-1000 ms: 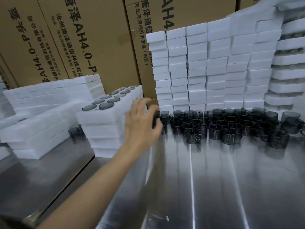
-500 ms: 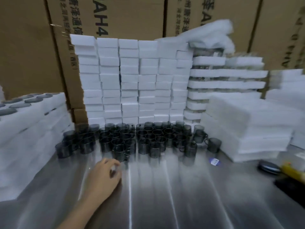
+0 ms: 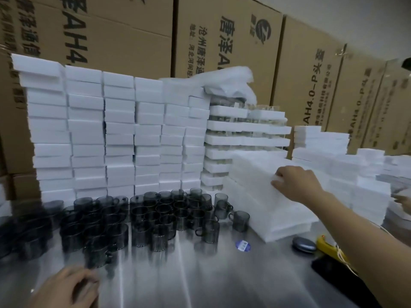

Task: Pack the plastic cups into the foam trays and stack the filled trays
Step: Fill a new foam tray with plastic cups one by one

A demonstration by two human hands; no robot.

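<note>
- Here, the right hand (image 3: 295,183) grasps the top foam tray (image 3: 251,172) at its near-right edge. The fingers are curled over the rim and the thumb is out of sight.
- Lift this tray alone. Foam sheets tend to cling, so peel the edge up first and confirm that the stack of trays (image 3: 278,218) beneath stays put.
- Support the tray along its length. A thin foam piece held at one end is likely to sag or snap.
- The left hand (image 3: 64,287) sits at 7 o'clock in the view, low over the steel table (image 3: 200,281). It is blurred, so whether it holds anything cannot be told. Bring it across to take the tray's far end.
- The plastic cups (image 3: 155,216) stand in a dense cluster at 9 o'clock from the stack, the closest just beside its foot. Swing the tray above them, not through them, because they are light and tip readily.
- Set the tray down on bare table at 6 o'clock from the cups, clear of the blue sticker (image 3: 242,245), the dark oval case (image 3: 303,244) and the yellow tool (image 3: 329,247).
- Filled trays (image 3: 246,127) are stacked at 12 o'clock from the hand; leave reach toward them open.
</note>
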